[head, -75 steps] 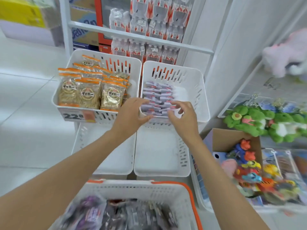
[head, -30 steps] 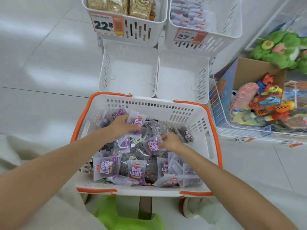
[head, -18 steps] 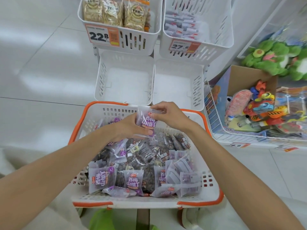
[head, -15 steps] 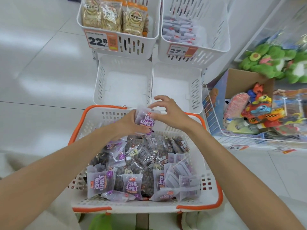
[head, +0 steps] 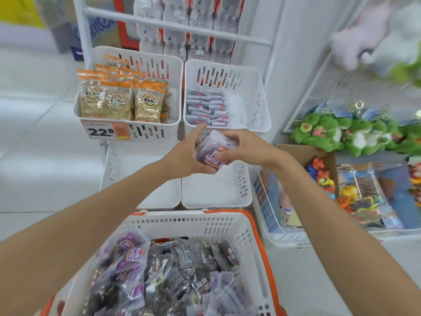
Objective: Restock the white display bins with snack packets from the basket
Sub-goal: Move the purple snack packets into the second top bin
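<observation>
My left hand (head: 185, 153) and my right hand (head: 241, 147) together hold a small stack of purple snack packets (head: 213, 148) in the air, just in front of the upper right white bin (head: 262, 106), which has rows of the same packets along its left side. The white basket with orange rim (head: 250, 226) sits below, near me, full of loose purple packets (head: 134, 265). Two lower white bins, the left one (head: 114, 165) and the right one (head: 241, 190), stand empty under my hands.
The upper left bin (head: 175, 65) holds orange-topped nut bags with a 22.8 price tag (head: 101, 132). A cardboard box of toys (head: 323, 174) and green plush toys (head: 323, 133) lie to the right. A shelf of bottled goods (head: 182, 30) stands behind the bins.
Both hands picked packets out of the basket, gathered them into a stack, and lifted it up and forward to the front of the upper right bin. The view tilted up.
</observation>
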{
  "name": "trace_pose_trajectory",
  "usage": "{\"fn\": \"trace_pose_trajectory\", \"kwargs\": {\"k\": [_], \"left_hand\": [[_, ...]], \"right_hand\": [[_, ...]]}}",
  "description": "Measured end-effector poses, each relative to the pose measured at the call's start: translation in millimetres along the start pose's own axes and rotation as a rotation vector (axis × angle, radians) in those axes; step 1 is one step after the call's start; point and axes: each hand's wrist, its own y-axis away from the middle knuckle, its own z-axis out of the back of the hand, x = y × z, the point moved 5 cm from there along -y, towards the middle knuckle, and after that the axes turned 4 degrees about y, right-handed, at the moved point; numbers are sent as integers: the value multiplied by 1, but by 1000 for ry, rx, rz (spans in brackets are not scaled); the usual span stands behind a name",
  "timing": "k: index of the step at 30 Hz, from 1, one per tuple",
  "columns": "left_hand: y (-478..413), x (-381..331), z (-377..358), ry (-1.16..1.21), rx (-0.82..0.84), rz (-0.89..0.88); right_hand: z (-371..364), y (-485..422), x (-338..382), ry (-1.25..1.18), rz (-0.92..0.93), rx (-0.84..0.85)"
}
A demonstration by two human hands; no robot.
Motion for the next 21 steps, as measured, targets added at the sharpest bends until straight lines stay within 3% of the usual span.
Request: {"fn": "trace_pose_trajectory", "kwargs": {"k": [5, 8, 11, 14, 18, 21], "left_hand": [[-70, -30, 23, -397, -70, -154], [-107, -24, 26, -854, -14, -179], [-131, 0, 25, -1118, 80, -107], [-136, 19, 23, -1293, 74, -134], [-136, 23, 21, -1311, 11, -173], [-135, 21, 20, -1279, -6, -188]], "right_hand": [[99, -22, -34, 111, -12, -348], [133, -43, -65, 327, -101, -468], [132, -69, -88, 451, -113, -365], [122, -87, -106, 474, -225, -169], [121, -92, -120, 131, -362, 93], [121, -99, -123, 174, -364, 101]]}}
